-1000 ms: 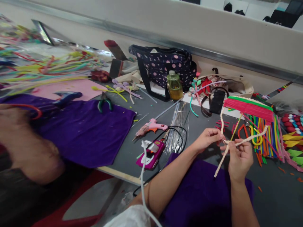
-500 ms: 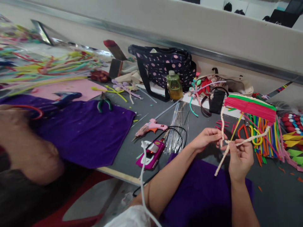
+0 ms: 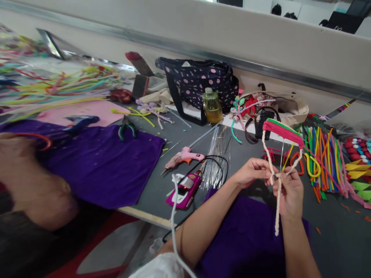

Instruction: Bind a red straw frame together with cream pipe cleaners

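Both hands hold a frame of cream fuzzy pipe cleaners [image 3: 268,152], raised above the table. Its top is a wound band [image 3: 282,131] of pink and green, tilted down to the right. With closed fingertips my left hand [image 3: 255,173] pinches the left strand near its lower end. My right hand [image 3: 290,191] grips the frame where the right strand meets a loose end that hangs straight down. A thin wire runs from the band towards the hands. The exact join is hidden by my fingers. A purple cloth [image 3: 243,235] lies under my forearms.
Left of my hands are a pink glue gun [image 3: 182,157], a magenta device [image 3: 185,191] with cables, and thin wires [image 3: 218,158]. Coloured pipe cleaners [image 3: 326,158] and yellow-handled scissors [image 3: 313,168] lie right. A bottle [image 3: 212,106] stands behind. A co-worker's arm [image 3: 34,181] is at far left.
The frame has turned, so its band looks narrower and sits further left. The loose end swung from slanting left to hanging down. My right hand shifted slightly left, nearer my left hand.
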### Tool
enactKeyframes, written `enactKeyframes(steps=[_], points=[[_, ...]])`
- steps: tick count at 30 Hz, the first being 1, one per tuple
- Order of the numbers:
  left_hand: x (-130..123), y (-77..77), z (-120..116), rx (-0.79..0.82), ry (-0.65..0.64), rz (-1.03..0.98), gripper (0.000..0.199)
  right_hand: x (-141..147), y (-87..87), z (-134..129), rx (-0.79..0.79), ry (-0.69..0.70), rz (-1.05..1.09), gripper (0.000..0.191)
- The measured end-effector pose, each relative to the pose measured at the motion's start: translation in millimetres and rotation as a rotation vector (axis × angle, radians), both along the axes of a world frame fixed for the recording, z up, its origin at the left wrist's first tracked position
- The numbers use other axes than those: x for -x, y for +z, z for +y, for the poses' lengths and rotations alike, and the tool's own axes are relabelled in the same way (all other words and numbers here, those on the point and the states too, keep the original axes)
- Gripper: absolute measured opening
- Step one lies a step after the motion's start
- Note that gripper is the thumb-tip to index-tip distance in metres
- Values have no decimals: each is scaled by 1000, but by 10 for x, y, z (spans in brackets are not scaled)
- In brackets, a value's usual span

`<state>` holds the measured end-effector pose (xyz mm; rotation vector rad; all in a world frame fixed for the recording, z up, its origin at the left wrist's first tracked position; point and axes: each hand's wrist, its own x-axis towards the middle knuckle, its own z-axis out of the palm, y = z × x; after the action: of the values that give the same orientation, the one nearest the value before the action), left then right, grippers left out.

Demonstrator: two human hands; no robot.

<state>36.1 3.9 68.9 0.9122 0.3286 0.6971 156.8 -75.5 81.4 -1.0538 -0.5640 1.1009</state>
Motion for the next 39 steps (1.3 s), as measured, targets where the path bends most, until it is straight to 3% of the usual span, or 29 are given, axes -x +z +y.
enactKeyframes(steps=[4,11,22,33,39], points=[[-2,-23,3,-35,47,83,35,-26,-36,14,9,73,65,36],[22,40,26,-289,145,56,26,-65,-80,43,50,194,266,33],[4,-16,9,-326,204,76,22,-85,-146,37,76,299,301,35],[-24,10,-18,-322,260,40,19,-60,-113,25,86,303,337,33],[-66,-12,-29,-339,318,6,18,-24,-44,12,50,174,205,34]])
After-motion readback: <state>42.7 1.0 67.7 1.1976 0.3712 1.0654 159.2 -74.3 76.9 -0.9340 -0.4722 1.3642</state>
